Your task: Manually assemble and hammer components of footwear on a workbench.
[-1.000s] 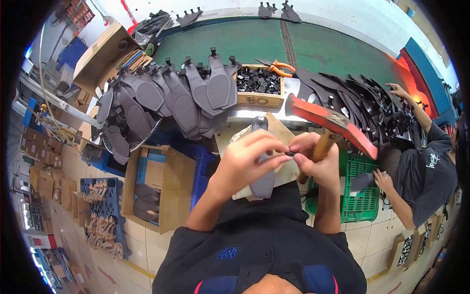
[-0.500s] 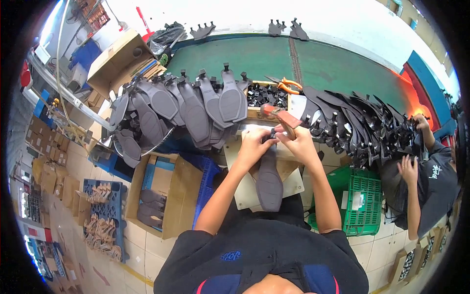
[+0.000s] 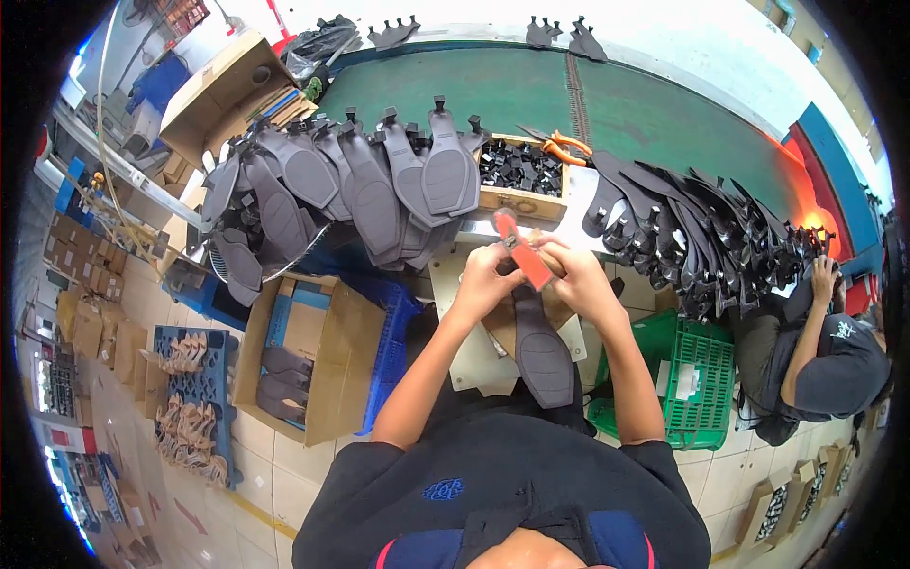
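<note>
A dark grey shoe sole (image 3: pixel 544 358) lies in front of me over a pale board (image 3: pixel 457 327), its broad toe end toward my body. My left hand (image 3: pixel 486 283) is closed around its narrow heel end. My right hand (image 3: pixel 580 282) grips a hammer (image 3: pixel 527 258) with red on it, raised above the heel. The hammer and my fingers hide the heel tip. Just beyond my hands stands a wooden box (image 3: pixel 519 202) of small black heel tips (image 3: pixel 521 169). Orange-handled pliers (image 3: pixel 569 147) lie at its far right corner.
Heeled soles (image 3: pixel 370 194) are piled on the left, and more soles (image 3: pixel 682 228) on the right. Behind runs a green conveyor belt (image 3: pixel 455 95). A cardboard box (image 3: pixel 346 365) and a green crate (image 3: pixel 701 389) flank me. A co-worker (image 3: pixel 834 351) sits at the right.
The hammer has turned and come down closer to my left hand. The sole's toe end has swung slightly right. The co-worker's hands have drawn together and lower.
</note>
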Demonstrator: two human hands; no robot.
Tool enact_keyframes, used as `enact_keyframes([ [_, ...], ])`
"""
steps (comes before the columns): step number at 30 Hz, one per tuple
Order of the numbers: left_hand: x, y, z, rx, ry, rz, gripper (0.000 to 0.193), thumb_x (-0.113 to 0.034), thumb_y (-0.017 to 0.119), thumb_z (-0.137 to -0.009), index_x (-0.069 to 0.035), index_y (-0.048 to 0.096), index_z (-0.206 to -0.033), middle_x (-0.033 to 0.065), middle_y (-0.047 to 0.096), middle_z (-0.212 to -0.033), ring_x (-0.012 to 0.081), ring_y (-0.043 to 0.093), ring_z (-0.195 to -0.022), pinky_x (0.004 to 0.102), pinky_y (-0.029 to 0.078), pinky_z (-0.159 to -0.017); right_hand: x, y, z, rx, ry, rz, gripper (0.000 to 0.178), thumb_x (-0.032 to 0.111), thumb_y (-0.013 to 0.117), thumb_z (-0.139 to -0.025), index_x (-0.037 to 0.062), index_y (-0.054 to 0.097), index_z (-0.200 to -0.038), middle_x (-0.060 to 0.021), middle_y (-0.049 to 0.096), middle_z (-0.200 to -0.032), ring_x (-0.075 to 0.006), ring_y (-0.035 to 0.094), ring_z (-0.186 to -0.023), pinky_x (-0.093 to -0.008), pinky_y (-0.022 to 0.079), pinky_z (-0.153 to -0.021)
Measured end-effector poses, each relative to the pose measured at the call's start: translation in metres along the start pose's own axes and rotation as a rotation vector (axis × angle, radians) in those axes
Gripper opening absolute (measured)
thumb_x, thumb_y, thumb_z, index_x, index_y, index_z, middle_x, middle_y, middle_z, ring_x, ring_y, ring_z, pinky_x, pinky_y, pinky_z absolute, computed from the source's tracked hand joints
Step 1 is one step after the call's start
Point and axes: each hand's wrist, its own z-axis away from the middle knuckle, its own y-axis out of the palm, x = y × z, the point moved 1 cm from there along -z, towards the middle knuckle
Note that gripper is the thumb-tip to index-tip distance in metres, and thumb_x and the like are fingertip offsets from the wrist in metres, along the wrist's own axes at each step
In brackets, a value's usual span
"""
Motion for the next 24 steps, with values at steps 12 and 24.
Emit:
enact_keyframes([
  [12,-0.005,-0.001,-0.002,0.083,-0.197,0.492,0.025,-0.010,0.080,-0.077,0.001,0.075,-0.099,0.0036,0.071,-0.091,0.0092,0.062,-0.083,0.0254,0.051,-0.077,0.080,-0.026,0.045,-0.274,0.210,-0.533,0.031,0.021,0.043,-0.106,-0.0023,0.052,-0.125,-0.0040,0.057,-0.093,-0.0025,0.043,-0.054,-0.0183,0.035,-0.044],
  [24,-0.001,-0.001,-0.002,0.054,-0.134,0.424,0.031,-0.013,0.082,-0.074,0.002,0.074,-0.100,0.0064,0.073,-0.091,0.0113,0.065,-0.079,0.0265,0.052,-0.074,0.104,-0.036,0.059,-0.245,0.146,-0.049,0.035,0.017,0.050,-0.104,0.0010,0.054,-0.134,-0.0006,0.057,-0.076,-0.0049,0.046,-0.057,-0.0206,0.039,-0.053],
])
